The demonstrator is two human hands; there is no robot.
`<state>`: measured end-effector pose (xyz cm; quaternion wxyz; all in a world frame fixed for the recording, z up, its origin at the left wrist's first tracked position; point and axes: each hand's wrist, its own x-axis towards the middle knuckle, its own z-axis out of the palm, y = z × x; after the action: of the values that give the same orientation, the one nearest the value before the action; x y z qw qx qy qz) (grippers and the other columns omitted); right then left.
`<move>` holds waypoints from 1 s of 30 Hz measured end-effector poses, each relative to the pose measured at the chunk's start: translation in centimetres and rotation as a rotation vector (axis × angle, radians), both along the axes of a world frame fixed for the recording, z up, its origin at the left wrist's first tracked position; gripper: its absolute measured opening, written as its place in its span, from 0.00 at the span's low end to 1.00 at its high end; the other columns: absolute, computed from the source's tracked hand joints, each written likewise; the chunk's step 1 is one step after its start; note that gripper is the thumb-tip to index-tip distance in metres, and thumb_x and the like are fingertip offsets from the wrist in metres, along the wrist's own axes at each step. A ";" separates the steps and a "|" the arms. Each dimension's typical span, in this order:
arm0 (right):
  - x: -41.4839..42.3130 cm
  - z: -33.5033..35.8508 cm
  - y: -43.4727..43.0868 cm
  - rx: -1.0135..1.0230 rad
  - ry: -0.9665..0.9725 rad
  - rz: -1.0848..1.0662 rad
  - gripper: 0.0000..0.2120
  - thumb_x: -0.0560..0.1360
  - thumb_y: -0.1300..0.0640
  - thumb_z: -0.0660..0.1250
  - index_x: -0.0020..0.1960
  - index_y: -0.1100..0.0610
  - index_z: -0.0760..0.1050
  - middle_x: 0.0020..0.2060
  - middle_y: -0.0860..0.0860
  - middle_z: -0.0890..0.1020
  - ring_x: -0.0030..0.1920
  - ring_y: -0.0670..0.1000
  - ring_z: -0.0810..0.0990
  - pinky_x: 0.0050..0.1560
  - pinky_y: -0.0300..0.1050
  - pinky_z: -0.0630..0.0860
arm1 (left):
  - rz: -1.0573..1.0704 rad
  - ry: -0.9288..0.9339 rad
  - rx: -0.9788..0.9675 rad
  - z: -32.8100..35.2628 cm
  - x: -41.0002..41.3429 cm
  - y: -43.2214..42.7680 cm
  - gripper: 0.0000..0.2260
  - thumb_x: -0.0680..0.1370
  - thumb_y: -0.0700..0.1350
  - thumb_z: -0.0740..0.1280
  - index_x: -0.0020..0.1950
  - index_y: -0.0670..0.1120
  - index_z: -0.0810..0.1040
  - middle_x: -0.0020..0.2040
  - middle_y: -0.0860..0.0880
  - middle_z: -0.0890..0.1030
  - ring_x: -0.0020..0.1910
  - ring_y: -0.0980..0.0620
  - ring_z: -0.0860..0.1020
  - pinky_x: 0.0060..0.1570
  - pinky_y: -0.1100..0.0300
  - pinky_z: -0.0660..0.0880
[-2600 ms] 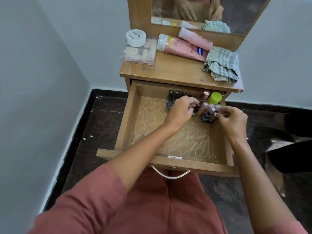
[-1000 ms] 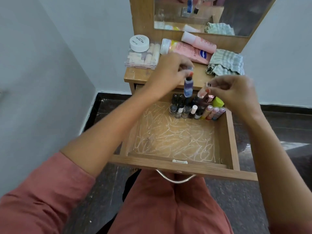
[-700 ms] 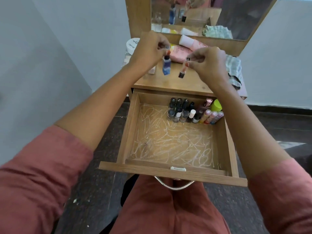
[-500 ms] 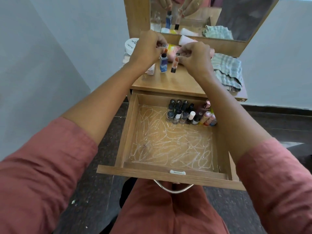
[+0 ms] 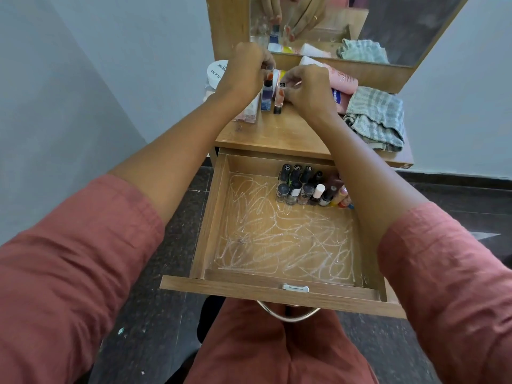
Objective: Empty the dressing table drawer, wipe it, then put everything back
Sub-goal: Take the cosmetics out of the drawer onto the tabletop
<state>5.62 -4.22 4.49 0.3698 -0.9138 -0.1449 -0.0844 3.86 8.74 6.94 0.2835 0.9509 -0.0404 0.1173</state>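
1. head view: the left hand pinches the cap of a blue bottle, its grip clamped on it, base on the wooden surface.
2. the right hand has its grip clamped on a slim pink bottle, just beside the blue one.
3. the open drawer holds a cluster of small bottles at its back right; a checked cloth lies on the surface's right.
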 end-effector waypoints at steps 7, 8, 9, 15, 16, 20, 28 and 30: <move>0.3 -0.2 0.5 0.026 -0.005 -0.009 0.09 0.73 0.67 0.65 0.52 0.65 0.78 0.42 0.52 0.76 0.32 0.36 0.69 0.35 0.20 0.67 | 0.021 0.048 0.015 0.3 0.6 -0.3 0.10 0.77 0.37 0.62 0.57 0.39 0.79 0.49 0.44 0.78 0.47 0.52 0.73 0.57 0.58 0.73; 0.3 -0.2 0.6 0.021 -0.007 -0.011 0.09 0.73 0.67 0.65 0.52 0.65 0.78 0.43 0.53 0.78 0.34 0.38 0.71 0.34 0.20 0.67 | 0.023 0.033 0.010 0.2 0.7 -0.3 0.10 0.77 0.37 0.63 0.55 0.39 0.79 0.48 0.45 0.77 0.45 0.53 0.73 0.57 0.58 0.74; 0.3 -0.3 0.6 0.017 -0.012 -0.014 0.09 0.73 0.66 0.65 0.52 0.65 0.78 0.45 0.55 0.80 0.36 0.41 0.72 0.34 0.20 0.66 | 0.022 0.025 0.004 0.1 0.7 -0.3 0.09 0.76 0.37 0.64 0.55 0.39 0.79 0.48 0.45 0.77 0.45 0.53 0.72 0.56 0.57 0.74; 0.6 -0.7 0.6 0.004 -0.030 -0.033 0.10 0.72 0.68 0.64 0.53 0.64 0.77 0.45 0.57 0.80 0.42 0.46 0.73 0.39 0.25 0.68 | 0.019 0.032 -0.037 -0.1 0.4 0.0 0.06 0.76 0.37 0.65 0.50 0.39 0.80 0.44 0.46 0.77 0.44 0.52 0.75 0.52 0.57 0.76; 0.5 -0.8 0.6 0.012 -0.021 -0.034 0.11 0.72 0.68 0.63 0.54 0.64 0.77 0.43 0.55 0.79 0.42 0.46 0.73 0.38 0.27 0.68 | 0.016 0.030 -0.030 -0.2 0.3 -0.1 0.05 0.76 0.37 0.65 0.48 0.40 0.80 0.43 0.46 0.76 0.43 0.51 0.75 0.51 0.58 0.75; 0.1 -1.1 0.4 0.049 0.003 -0.033 0.15 0.73 0.69 0.62 0.59 0.63 0.74 0.45 0.57 0.80 0.42 0.46 0.75 0.38 0.26 0.70 | 0.041 -0.042 -0.021 0.0 -0.4 0.1 0.14 0.75 0.36 0.64 0.34 0.50 0.67 0.39 0.48 0.71 0.40 0.53 0.70 0.42 0.65 0.71; -2.8 -0.2 -1.6 0.093 -0.057 -0.061 0.13 0.72 0.68 0.64 0.56 0.64 0.76 0.42 0.51 0.75 0.35 0.41 0.72 0.38 0.25 0.70 | 0.026 -0.152 -0.182 -1.0 -4.9 -0.6 0.11 0.76 0.34 0.62 0.55 0.40 0.79 0.48 0.47 0.78 0.45 0.57 0.75 0.47 0.69 0.73; -4.2 -0.3 -2.2 0.117 -0.036 -0.064 0.09 0.72 0.67 0.65 0.51 0.64 0.77 0.41 0.51 0.76 0.39 0.46 0.75 0.41 0.31 0.71 | -0.006 -0.145 -0.234 -1.9 -6.4 -1.0 0.10 0.75 0.34 0.63 0.54 0.41 0.79 0.49 0.46 0.79 0.46 0.56 0.76 0.49 0.67 0.73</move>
<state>1.46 -6.45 4.20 0.4170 -0.8932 -0.1168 -0.1208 -2.54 7.77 5.07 0.3892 0.9002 -0.0497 0.1887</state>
